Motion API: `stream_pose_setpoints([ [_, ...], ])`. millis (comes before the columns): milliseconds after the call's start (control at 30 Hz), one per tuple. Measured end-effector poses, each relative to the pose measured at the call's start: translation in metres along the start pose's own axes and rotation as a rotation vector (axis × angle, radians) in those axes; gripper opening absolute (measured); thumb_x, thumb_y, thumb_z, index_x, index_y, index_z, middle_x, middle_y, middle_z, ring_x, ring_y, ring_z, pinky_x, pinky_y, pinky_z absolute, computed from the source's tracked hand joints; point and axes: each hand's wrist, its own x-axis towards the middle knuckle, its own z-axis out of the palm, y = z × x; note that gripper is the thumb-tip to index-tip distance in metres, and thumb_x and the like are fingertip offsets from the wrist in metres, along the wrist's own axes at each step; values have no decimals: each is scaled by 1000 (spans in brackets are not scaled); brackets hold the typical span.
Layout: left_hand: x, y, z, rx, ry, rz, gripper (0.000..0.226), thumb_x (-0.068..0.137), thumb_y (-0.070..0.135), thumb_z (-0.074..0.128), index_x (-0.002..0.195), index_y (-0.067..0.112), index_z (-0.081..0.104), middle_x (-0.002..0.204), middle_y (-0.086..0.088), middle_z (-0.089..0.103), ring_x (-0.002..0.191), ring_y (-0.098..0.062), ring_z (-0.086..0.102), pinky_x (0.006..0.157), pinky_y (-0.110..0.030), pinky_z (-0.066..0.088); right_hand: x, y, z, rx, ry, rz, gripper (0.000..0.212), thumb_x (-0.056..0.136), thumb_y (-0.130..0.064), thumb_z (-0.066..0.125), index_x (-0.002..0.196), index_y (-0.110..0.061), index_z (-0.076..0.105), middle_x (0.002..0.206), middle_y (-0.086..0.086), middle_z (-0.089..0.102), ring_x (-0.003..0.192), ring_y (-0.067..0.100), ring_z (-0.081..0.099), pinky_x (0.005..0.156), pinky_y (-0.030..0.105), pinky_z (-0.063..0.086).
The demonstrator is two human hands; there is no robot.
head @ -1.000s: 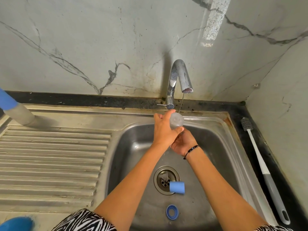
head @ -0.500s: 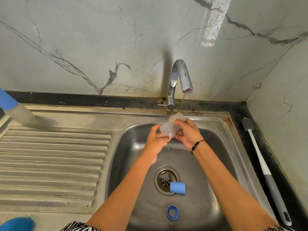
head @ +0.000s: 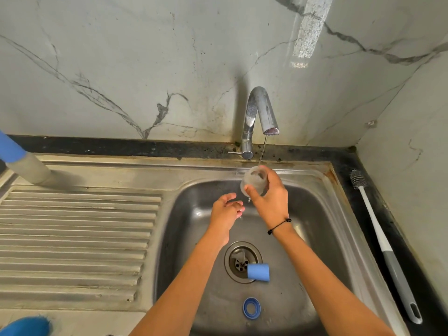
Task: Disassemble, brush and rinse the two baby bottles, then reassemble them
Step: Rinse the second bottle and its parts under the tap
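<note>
My right hand (head: 270,197) grips a clear bottle body (head: 253,180) with its mouth up, under a thin stream of water from the tap (head: 260,117). My left hand (head: 225,210) hangs lower and to the left, over the sink, fingers apart and holding nothing. On the sink floor a blue cap (head: 258,271) lies on its side at the drain (head: 242,261). A blue screw ring (head: 251,307) lies flat nearer to me. A second bottle (head: 21,163), grey with a blue cap, lies at the far left of the draining board.
A white and grey bottle brush (head: 380,241) lies on the dark counter right of the steel sink (head: 322,214). The ribbed draining board (head: 72,238) fills the left side. A blurred blue object (head: 24,326) sits at the bottom left corner. Marble walls close off the back and right.
My left hand let go of the bottle body and dropped away to the left. My right hand turned the bottle mouth-up under the stream.
</note>
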Motion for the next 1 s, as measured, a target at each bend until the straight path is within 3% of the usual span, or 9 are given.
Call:
stream_pose_setpoints([
  [133,1,-3,-2,20,42,5,36,90,-7,49,125,1,51,102,-11,60,101,-23,59,92,-28,47,2,5,1,-93,-182,170,51,77,-18,72,124,-11,54,119,7,61,109,25,56,88,27,42],
  [267,2,-4,-4,30,70,-10,36,90,-6,51,124,3,53,111,-13,59,108,-25,58,97,-30,46,0,4,-2,-27,-9,56,53,77,-26,70,124,-9,53,117,7,60,101,22,57,84,28,45],
  [367,1,-6,-4,22,91,-19,32,91,-4,50,122,3,54,107,-11,59,97,-21,57,97,-31,46,2,1,-3,-64,-80,101,50,77,-18,73,123,-11,54,115,6,62,97,21,56,85,28,44],
  [467,2,-7,-4,9,109,-21,29,91,-3,50,119,5,56,105,-9,60,96,-21,57,96,-31,46,6,2,-3,-23,-43,52,50,76,-18,74,122,-10,55,115,5,62,94,18,56,84,31,47],
  [567,3,-9,-7,15,114,-29,27,92,-1,50,118,6,57,100,-8,61,98,-21,58,94,-29,46,4,1,-3,-86,-196,165,49,77,-20,74,122,-10,55,114,7,62,101,22,57,86,29,44],
  [700,5,-10,-9,2,120,-22,27,91,0,51,116,7,58,101,-8,62,100,-22,59,92,-28,47,1,-2,-2,-25,-85,60,47,77,-16,73,120,-10,55,111,4,61,92,15,55,80,29,47],
  [800,3,-12,-11,6,123,-35,27,91,-1,52,116,6,57,99,-7,62,104,-24,59,90,-27,46,0,1,0,-74,-238,216,50,77,-17,74,123,-12,54,118,6,61,104,21,56,86,25,41],
  [900,4,-11,-10,8,119,-33,27,90,-2,52,115,8,58,102,-7,62,102,-22,60,91,-27,46,-2,3,0,-26,-121,178,52,76,-13,74,123,-12,53,115,6,62,94,18,54,81,22,41],
  [1000,5,-13,-10,20,116,-42,31,89,-3,52,118,6,57,107,-10,62,104,-23,60,95,-29,46,-1,3,-1,-27,-222,317,47,77,-17,74,120,-12,55,115,4,61,105,22,57,83,24,42],
])
